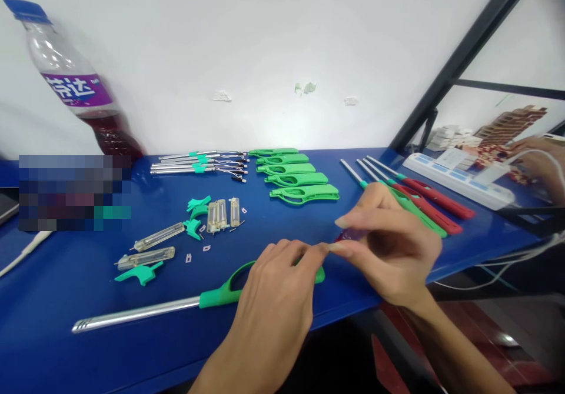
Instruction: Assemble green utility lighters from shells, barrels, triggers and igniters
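Note:
My left hand is closed, palm down, over the handle of a long-necked gas lighter with a metal barrel. Its thumb is hidden, so I cannot tell whether it grips the lighter. Its index fingertip meets the thumb tip of my right hand. Pinched between my right thumb and forefinger is a small see-through dark red or purple piece, mostly covered. Left of the hands are clear fuel tanks, turquoise triggers and tiny pale clips.
Several green handle shells and wired metal barrels lie at the back. Lighters with red and green handles lie at the right, beside a white power strip. A drink bottle stands back left. Another person's hand shows far right.

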A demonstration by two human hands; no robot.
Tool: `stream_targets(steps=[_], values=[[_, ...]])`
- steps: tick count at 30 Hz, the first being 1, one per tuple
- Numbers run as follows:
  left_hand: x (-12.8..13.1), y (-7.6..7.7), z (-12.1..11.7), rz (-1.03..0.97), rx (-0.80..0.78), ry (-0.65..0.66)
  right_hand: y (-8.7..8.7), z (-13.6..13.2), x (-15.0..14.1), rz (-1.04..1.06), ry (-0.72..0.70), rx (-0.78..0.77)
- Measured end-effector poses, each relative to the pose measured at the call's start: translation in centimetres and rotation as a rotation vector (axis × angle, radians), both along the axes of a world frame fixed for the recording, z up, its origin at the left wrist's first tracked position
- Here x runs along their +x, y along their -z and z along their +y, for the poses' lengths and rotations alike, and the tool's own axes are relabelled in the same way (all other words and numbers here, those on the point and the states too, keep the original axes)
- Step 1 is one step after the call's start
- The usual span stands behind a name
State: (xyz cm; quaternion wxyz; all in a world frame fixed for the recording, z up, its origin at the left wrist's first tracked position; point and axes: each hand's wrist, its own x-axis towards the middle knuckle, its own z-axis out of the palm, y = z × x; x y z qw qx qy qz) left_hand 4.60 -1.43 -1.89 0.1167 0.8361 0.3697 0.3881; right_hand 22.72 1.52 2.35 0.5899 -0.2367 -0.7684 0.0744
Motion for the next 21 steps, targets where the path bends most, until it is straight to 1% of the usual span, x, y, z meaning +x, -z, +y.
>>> stream_targets(steps=[3, 7, 9, 12, 14, 16, 18, 19, 21], values=[[0.0, 0.2, 0.0, -0.012, 0.004, -0.008, -0.1, -0.4, 0.5, -0.055, 0.008, -0.047], [-0.1, 0.2, 0.0, -0.012, -0.011, -0.002, -0.8, -1.3, 0.7, -0.142, -0.046, -0.198], [-0.1, 0.1, 0.1, -0.007, -0.021, 0.008, -1.2, -1.6, 0.5, -0.142, -0.012, -0.168], [0.0, 0.0, 0.1, 0.002, -0.018, 0.011, -1.5, -1.7, 0.2, -0.128, 0.129, -0.063], [0.0, 0.0, 0.1, 0.004, -0.015, 0.011, -1.6, -1.8, 0.2, -0.159, 0.178, -0.048], [0.0, -0.1, 0.0, 0.001, -0.018, 0.012, -1.8, -2.2, 0.5, -0.226, 0.167, -0.1], [0.0, -0.1, 0.0, -0.002, -0.022, 0.012, -2.0, -2.5, 0.8, -0.266, 0.119, -0.184], [0.0, -0.2, 0.0, -0.002, -0.021, 0.012, -2.0, -2.6, 0.9, -0.26, 0.091, -0.212], [0.0, -0.2, 0.1, -0.002, -0.014, 0.012, -2.0, -2.5, 0.7, -0.213, 0.044, -0.21]])
